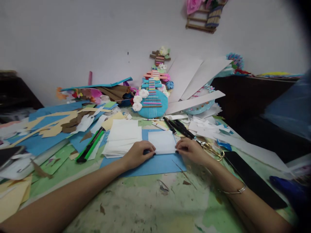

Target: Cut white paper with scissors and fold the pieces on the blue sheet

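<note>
A small sheet of white paper (162, 141) lies over a blue sheet (155, 165) in front of me. My left hand (141, 152) pinches its lower left corner between thumb and fingers. At the lower right corner, my right hand (190, 150) has its fingertips closed on the paper's edge. A stack of white paper (122, 136) sits just left of the sheet, partly over the blue one. Gold-handled scissors (213, 149) lie right beside my right hand, and black pens (181, 127) lie beyond it.
A green and black utility knife (91, 145) and paper scraps (58, 124) lie at the left. A blue guitar-shaped craft (152, 105) leans on the wall behind. At the right are a black flat object (255, 181) and long white strips (245, 147).
</note>
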Available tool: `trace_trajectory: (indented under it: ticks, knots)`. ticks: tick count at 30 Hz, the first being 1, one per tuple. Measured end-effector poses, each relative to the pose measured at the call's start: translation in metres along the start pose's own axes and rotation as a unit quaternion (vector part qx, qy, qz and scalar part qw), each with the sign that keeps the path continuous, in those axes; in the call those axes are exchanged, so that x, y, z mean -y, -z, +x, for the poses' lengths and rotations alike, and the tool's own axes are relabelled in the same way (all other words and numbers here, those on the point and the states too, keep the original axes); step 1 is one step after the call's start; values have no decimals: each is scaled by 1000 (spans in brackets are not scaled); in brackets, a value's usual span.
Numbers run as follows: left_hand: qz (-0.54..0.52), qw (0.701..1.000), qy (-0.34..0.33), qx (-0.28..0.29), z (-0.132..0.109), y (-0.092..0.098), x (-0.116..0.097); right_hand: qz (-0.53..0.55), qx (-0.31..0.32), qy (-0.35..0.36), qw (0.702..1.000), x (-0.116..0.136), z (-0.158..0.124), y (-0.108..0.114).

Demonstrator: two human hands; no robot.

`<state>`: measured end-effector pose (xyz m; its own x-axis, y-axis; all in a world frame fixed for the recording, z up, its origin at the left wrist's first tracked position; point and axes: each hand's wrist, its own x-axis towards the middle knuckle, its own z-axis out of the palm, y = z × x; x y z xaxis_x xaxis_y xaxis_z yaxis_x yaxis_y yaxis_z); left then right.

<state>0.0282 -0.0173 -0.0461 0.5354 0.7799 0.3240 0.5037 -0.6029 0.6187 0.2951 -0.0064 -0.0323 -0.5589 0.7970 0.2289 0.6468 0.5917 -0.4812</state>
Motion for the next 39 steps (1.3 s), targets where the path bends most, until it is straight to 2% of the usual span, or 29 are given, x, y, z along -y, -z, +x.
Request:
trace_trajectory:
  ticks: [6, 14, 39]
  knots:
    - [40, 998, 36, -21, 3, -1, 6, -29, -2, -72, 997, 3, 1, -3]
    - [79, 994, 66, -41, 4, -5, 7, -22, -3, -83, 996, 0, 2, -5]
    - [118, 989, 87, -28, 11, -9, 11, -32, -24, -169, 985, 3, 7, -10]
